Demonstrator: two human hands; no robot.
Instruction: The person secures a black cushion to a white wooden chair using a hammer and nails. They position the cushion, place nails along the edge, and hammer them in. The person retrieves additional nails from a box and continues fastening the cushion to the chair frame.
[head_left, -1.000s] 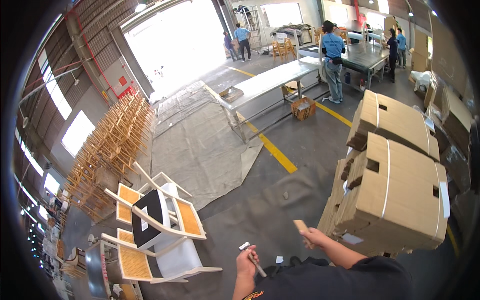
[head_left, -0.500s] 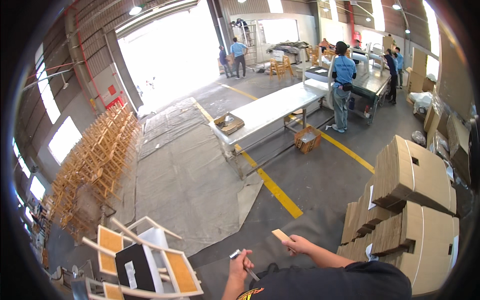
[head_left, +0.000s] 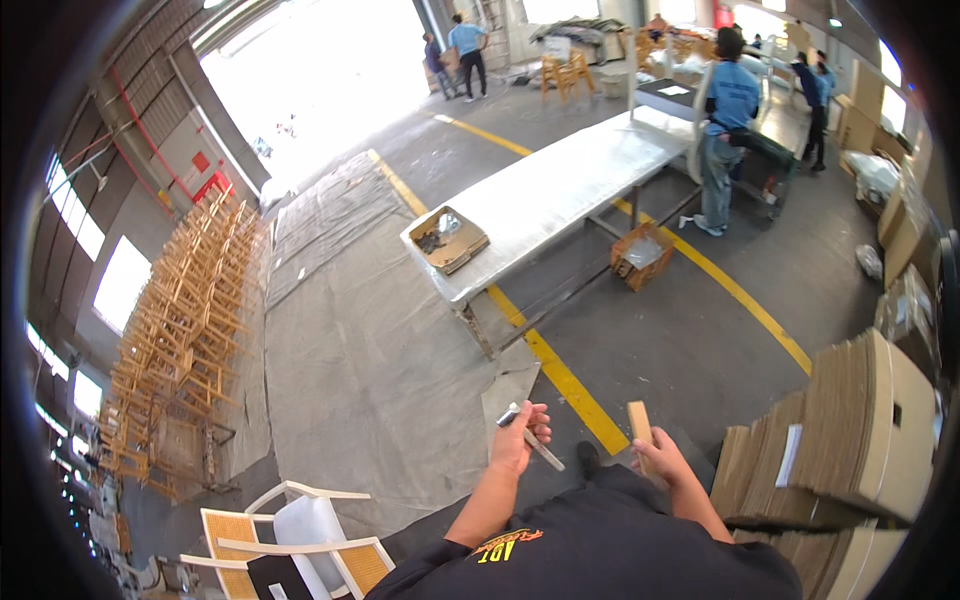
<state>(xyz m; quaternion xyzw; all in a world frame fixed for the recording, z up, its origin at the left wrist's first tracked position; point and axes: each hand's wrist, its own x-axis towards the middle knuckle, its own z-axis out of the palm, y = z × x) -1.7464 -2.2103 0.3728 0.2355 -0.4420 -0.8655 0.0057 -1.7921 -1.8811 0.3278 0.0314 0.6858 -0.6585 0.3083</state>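
- Both hands had risen higher in view since the earlier frame, cartons sliding rightward.
- Left hand [head_left: 517, 445] gripped a metal tool [head_left: 531, 441], fingers clamped.
- Right hand [head_left: 664, 462] clasped a wooden block [head_left: 640, 424].
- Long table [head_left: 560, 190] stood well ahead.

Person wears a black short-sleeved tee [head_left: 600, 545], round neck, sleeves end approx. at the elbow. Chest has a printed logo [head_left: 510, 545] in yellow-orange w/ red edging, slanted lettering, partly cut off by folds. Forearms bare, no watch or bands seen. Left hand [head_left: 520, 440] & right hand [head_left: 665, 460] bare, no gloves. Fabric plain otherwise.
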